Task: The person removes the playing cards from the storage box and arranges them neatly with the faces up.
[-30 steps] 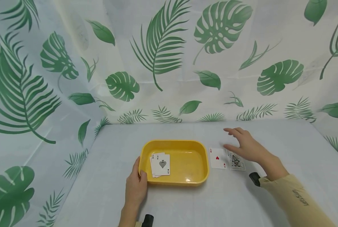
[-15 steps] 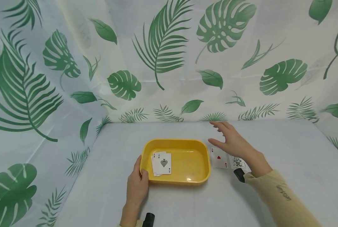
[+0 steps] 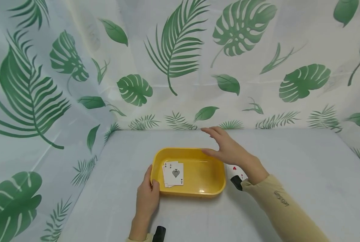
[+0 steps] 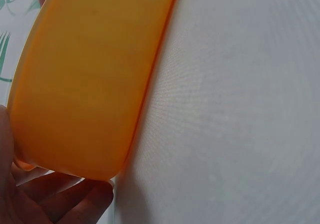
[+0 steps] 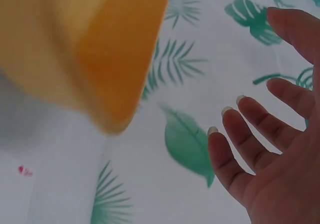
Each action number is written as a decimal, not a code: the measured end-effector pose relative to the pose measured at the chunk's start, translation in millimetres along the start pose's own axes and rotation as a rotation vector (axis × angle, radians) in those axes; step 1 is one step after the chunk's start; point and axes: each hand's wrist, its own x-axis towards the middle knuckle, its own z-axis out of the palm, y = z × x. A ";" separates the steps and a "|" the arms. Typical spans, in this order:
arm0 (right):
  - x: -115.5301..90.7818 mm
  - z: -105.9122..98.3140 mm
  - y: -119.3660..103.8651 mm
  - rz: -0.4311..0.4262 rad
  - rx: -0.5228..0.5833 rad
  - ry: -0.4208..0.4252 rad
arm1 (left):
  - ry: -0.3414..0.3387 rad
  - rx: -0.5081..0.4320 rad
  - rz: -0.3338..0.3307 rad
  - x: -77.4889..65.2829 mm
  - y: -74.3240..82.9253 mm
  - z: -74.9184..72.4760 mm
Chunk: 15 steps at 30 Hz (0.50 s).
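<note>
My left hand (image 3: 147, 198) grips the left end of a yellow plastic tray (image 3: 189, 191), its thumb at the rim. The left wrist view has the fingers (image 4: 87, 204) of that hand against the tray's end wall. Inside the tray, at the left, lies a small overlapping pile of playing cards with the ace of spades (image 3: 175, 173) on top. My right hand (image 3: 228, 146) hovers over the tray's back right corner, fingers spread and holding nothing, as the right wrist view confirms. Right of the tray, the ace of hearts (image 3: 235, 169) is partly covered by my right wrist.
A white cloth (image 3: 186, 218) covers the table. Behind it and along the sides hangs a white curtain (image 3: 180, 104) with green leaf prints. A black wrist camera (image 3: 236, 182) sits below my right wrist.
My right hand has moved left from above the loose cards to over the tray. The joker beside the ace of hearts is now hidden behind my right arm. My left hand keeps its grip.
</note>
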 end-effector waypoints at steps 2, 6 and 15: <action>5.6 3.4 -6.2 -0.034 0.001 -0.015 | 0.002 -0.005 0.009 0.0 -0.3 0.3; 14.5 10.5 -16.4 -0.063 -0.009 -0.051 | -0.001 -0.008 0.019 -0.1 -0.4 0.7; 29.4 31.7 -26.2 -0.107 -0.029 -0.141 | 0.001 0.006 0.009 0.6 -2.0 -0.4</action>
